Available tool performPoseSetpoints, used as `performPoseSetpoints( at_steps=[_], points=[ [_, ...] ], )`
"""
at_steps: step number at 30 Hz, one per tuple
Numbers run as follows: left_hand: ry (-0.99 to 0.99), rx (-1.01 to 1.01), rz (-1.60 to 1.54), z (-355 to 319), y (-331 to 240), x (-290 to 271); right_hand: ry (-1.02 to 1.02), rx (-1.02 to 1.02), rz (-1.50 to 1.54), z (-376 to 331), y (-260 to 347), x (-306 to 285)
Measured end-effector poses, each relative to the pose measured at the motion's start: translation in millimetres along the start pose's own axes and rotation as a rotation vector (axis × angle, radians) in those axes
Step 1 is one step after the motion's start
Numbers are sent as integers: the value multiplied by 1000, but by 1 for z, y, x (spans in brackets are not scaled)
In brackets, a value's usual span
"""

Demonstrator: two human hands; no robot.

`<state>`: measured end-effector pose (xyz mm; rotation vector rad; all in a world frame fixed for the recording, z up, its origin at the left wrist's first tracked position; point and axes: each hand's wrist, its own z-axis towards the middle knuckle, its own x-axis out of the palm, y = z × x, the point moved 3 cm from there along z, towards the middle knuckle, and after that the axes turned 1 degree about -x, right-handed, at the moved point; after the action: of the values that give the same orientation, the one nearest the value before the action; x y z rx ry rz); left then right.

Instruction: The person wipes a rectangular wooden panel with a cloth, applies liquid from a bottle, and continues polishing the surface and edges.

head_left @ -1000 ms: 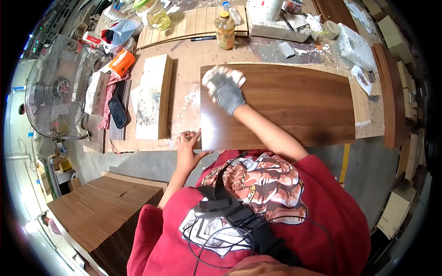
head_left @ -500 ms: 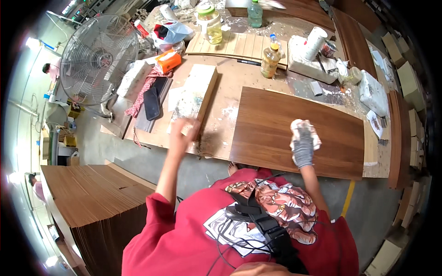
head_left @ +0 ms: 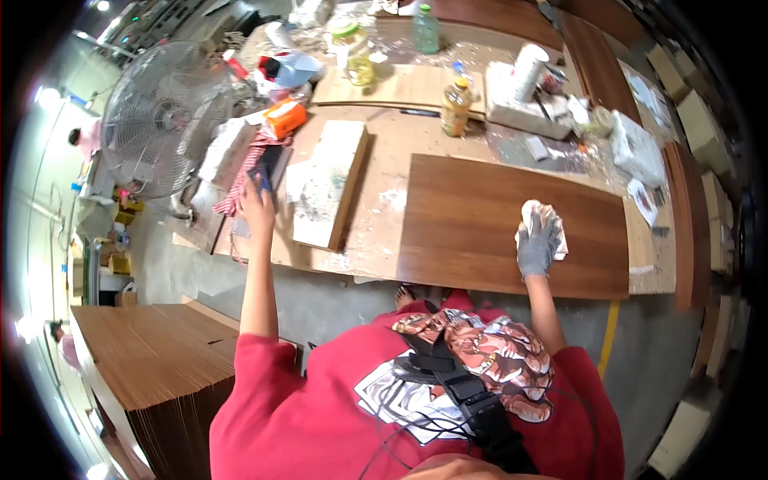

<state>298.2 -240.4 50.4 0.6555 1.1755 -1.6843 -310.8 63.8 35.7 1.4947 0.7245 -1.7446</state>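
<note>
Right hand (head_left: 538, 248): gloved, palm down, closed over a bunched rag (head_left: 538, 210), fingers slightly parted; arm reaching forward.
Left hand (head_left: 258, 214): bare, fingers stretched forward over the phone (head_left: 262, 174); whether they pinch it or only rest there, cannot tell.
Rag: pale, patterned, between glove and board (head_left: 472, 224); probably held in folds to pad the fingers and spread their pressure.
Board: brown, wood-grained, flat along the near edge of the surface (head_left: 388, 136), right of its middle; the rag lies on its right half. Likely set there to bring the whole face within arm's reach.
Phone: dark, near the left end of the near edge, beside a red checked cloth (head_left: 240, 188); probably kept to that side, out of the right hand's way.
Block (head_left: 330, 180): white-topped, stained, lying lengthwise between phone and board, apart from the board.
Orange packet (head_left: 286, 118): beyond the phone, toward the left edge.
Fan (head_left: 170, 118): by the left edge, perhaps stood there to blow across the surface.
Bottle (head_left: 456, 108): yellow-capped, upright beyond the board.
Panel (head_left: 392, 84): pale wood, farther in, a green-lidded jar (head_left: 360, 70) at its left part.
Foam slab (head_left: 520, 114): white, beyond the board, bearing a white cylinder (head_left: 529, 74); seemingly used as a stand.
</note>
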Motion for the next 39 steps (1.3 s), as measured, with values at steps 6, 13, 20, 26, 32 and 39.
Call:
performPoseSetpoints(
  at_steps=[6,13,20,26,32,39],
  points=[
    [81,422,-645,-77,-170,-34,-77,-274,23,21,61,-1],
    [669,288,-749,-153,-263,66,138,-784,75,-109,189,-25],
    [603,597,-126,-180,-261,97,244,-283,-31,-73,14,-83],
    [631,617,-14,-191,-292,85,-242,205,268,-100,-90,-17],
    [695,571,-120,-191,-295,76,-118,20,-60,-116,-38,-45],
    [727,566,-105,-188,-307,60,-310,313,-223,-77,-279,-27]
  ],
)
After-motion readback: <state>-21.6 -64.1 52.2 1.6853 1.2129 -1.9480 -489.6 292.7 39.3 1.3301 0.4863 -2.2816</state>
